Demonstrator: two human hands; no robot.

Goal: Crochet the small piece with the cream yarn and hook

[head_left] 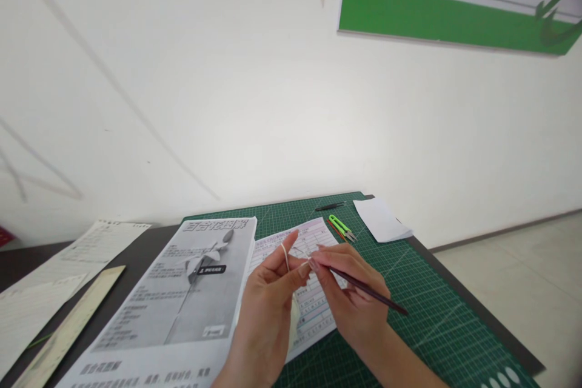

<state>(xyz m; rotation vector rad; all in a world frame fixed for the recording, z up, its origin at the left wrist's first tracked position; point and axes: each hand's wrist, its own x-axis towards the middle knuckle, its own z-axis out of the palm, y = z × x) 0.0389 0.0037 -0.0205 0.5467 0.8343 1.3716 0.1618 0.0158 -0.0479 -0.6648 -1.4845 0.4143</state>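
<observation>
My left hand is raised over the papers, with white yarn looped over its upright index finger. Its thumb and another finger pinch the yarn work, which is too small to make out clearly. More pale yarn hangs below the left palm. My right hand grips a slim dark-brown crochet hook like a pencil. The hook's tip meets the yarn at the left fingertips, and its handle points down to the right. The exact stitch there is hidden by the fingers.
Under the hands lies a lined printed sheet on a green cutting mat. Left are a flower printout, a ruler and more sheets. Green thread snips, a black slender tool and white paper lie beyond.
</observation>
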